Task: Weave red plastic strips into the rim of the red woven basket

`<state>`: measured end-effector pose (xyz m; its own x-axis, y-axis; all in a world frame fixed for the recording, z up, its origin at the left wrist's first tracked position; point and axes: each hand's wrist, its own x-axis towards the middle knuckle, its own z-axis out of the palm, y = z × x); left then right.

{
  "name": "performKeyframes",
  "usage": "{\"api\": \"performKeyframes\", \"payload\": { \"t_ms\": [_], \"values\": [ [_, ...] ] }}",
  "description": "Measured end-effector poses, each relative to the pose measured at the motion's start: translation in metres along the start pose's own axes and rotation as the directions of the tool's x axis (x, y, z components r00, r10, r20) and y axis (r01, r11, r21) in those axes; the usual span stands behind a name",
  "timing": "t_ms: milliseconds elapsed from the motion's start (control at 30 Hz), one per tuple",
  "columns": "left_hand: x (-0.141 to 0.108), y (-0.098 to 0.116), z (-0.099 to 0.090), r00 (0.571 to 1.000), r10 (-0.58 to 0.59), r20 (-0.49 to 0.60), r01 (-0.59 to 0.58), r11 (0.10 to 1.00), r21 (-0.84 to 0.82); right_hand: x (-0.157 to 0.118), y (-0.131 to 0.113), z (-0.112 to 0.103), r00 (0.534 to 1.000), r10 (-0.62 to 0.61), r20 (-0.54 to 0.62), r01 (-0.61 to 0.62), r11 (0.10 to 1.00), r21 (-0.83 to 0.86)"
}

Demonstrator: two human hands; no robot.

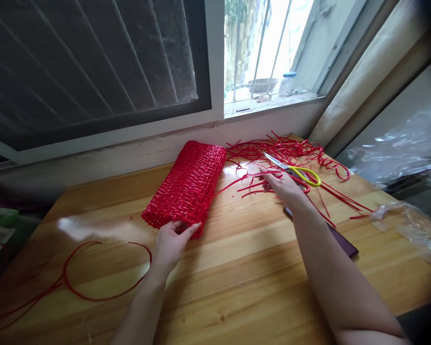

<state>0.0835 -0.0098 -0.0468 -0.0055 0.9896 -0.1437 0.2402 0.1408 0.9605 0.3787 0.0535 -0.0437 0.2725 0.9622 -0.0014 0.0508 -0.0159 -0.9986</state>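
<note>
Red basket [190,184] lies slantwise mid-tabletop [215,287], below the window. Farthest left from where I stand, a thin red loop [93,300] rests on the wood. Next comes the left hand [174,242], its grip pinched, thumb and fingers closed on the basket's near edge. From the basket's right side a red strip [233,183] runs to the right hand [275,186]; that grip's fingers are curled and touch the strip, but I can't tell how tightly. Yellow-handled scissors [289,167] sit just beside it, a tangle of strips [283,148] beyond; the forearm partly covers a phone [345,242].
</note>
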Motion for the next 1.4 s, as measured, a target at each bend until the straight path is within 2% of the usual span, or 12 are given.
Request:
{"api": "performKeyframes", "payload": {
  "t_ms": [67,133,200,267,300,367,433,533,733,967,1200,1400],
  "values": [
    [0.0,0.0,0.0,1.0,-0.004,-0.004,0.004,1.0,0.007,0.01,0.004,-0.014,0.99,-0.027,-0.142,0.033,0.999,0.042],
    [0.001,-0.002,0.0,1.0,-0.004,-0.003,0.004,1.0,0.01,0.017,0.003,-0.031,0.896,-0.128,-0.424,0.173,0.983,0.067],
    [0.001,-0.005,0.0,1.0,0.002,0.006,-0.002,1.0,0.004,0.016,-0.002,-0.041,0.627,-0.353,-0.694,0.305,0.932,-0.198],
    [0.001,-0.008,0.001,1.0,0.005,0.018,-0.005,1.0,-0.013,0.004,-0.01,-0.035,0.378,-0.644,-0.664,0.312,0.765,-0.564],
    [0.001,-0.009,0.002,1.0,0.002,0.022,-0.001,1.0,-0.027,-0.006,-0.013,-0.025,0.32,-0.739,-0.593,0.343,0.673,-0.655],
    [0.001,-0.008,0.004,1.0,-0.01,0.023,0.011,0.998,-0.056,-0.031,-0.016,0.009,0.353,-0.861,-0.365,0.538,0.507,-0.674],
    [0.0,-0.004,0.005,1.0,-0.022,0.01,0.023,0.997,-0.073,-0.062,-0.012,0.049,0.414,-0.909,0.037,0.738,0.312,-0.599],
    [-0.002,0.003,0.005,0.999,-0.032,-0.009,0.031,0.995,-0.09,-0.099,0.003,0.097,0.419,-0.839,0.347,0.864,0.251,-0.437],
    [0.0,0.002,0.005,0.999,-0.031,-0.014,0.03,0.995,-0.098,-0.095,0.031,0.111,0.507,-0.745,0.433,0.804,0.228,-0.549],
    [-0.002,-0.001,0.007,0.999,-0.001,-0.033,0.001,1.0,-0.015,-0.077,0.038,0.109,0.466,-0.753,0.465,0.771,0.087,-0.631],
    [-0.002,0.0,0.006,1.0,0.016,-0.013,-0.015,1.0,0.017,-0.078,0.02,0.103,0.479,-0.798,0.365,0.793,0.215,-0.57],
    [-0.004,-0.003,0.009,0.993,0.098,-0.059,-0.087,0.983,0.16,-0.069,0.025,0.105,0.578,-0.741,0.341,0.708,0.247,-0.662]
  ]
}}
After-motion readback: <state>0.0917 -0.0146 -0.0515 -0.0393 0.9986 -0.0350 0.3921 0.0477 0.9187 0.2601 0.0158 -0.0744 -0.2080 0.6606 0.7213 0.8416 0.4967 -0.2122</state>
